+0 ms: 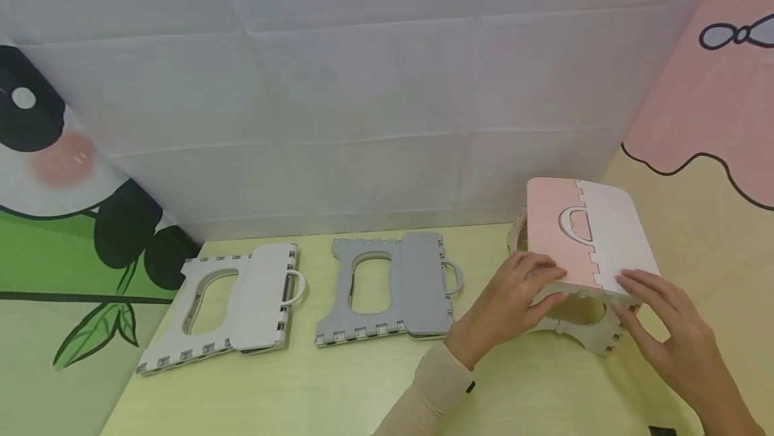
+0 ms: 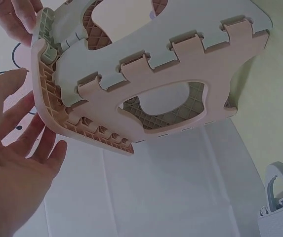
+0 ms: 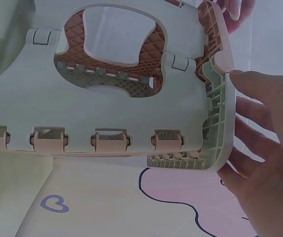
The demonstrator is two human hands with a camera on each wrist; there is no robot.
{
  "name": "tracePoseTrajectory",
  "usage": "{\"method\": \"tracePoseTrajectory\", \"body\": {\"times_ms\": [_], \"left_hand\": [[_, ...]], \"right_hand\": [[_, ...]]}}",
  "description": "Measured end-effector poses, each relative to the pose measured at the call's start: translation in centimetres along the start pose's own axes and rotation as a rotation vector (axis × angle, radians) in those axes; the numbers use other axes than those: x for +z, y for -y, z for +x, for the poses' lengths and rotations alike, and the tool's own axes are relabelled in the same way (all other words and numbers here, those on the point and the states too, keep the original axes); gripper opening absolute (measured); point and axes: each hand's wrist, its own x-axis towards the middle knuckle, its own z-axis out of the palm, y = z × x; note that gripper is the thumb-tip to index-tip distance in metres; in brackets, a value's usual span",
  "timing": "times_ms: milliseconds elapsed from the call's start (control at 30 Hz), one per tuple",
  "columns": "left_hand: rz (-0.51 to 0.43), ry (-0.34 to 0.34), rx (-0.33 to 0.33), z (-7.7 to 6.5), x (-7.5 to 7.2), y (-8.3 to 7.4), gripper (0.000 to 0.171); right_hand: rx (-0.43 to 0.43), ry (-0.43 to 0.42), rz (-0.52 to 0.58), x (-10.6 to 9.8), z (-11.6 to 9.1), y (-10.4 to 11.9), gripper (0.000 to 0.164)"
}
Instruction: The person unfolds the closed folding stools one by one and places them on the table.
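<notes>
A folding step stool (image 1: pixel 553 228), half pink and half white, stands unfolded at the table's right end. Its pink side (image 2: pixel 156 108) and ribbed underside show in the left wrist view, its white side panel (image 3: pixel 97 111) in the right wrist view. My left hand (image 1: pixel 508 295) rests its fingers on the pink half near the front edge, thumb along that edge. At the white half's front corner, my right hand (image 1: pixel 674 328) touches the top with relaxed fingers, thumb at the rim. Neither hand curls round the stool.
A grey folded stool (image 1: pixel 423 281) lies flat in the middle of the table (image 1: pixel 363 396). Left of it lies a white folded stool (image 1: pixel 263 301), handle to the right. Behind the table hangs a pale cloth (image 1: pixel 363 86). A small dark object (image 1: pixel 662 430) shows at the front edge.
</notes>
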Motion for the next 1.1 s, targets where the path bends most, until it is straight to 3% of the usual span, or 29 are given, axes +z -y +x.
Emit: {"method": "tracePoseTrajectory", "body": {"times_ms": [333, 833, 1100], "left_hand": [[0.066, -0.112, 0.004, -0.2, -0.3, -0.1, 0.019], [0.058, -0.142, -0.031, -1.2, -1.4, 0.3, 0.026], [0.04, -0.198, -0.043, -1.9, -1.9, 0.6, 0.022]], "right_hand": [[0.007, -0.016, -0.005, 0.4, 0.4, 0.8, 0.065], [-0.109, -0.065, 0.105, 1.7, 2.3, 3.1, 0.058], [-0.155, -0.072, 0.159, 2.4, 3.4, 4.6, 0.056]]}}
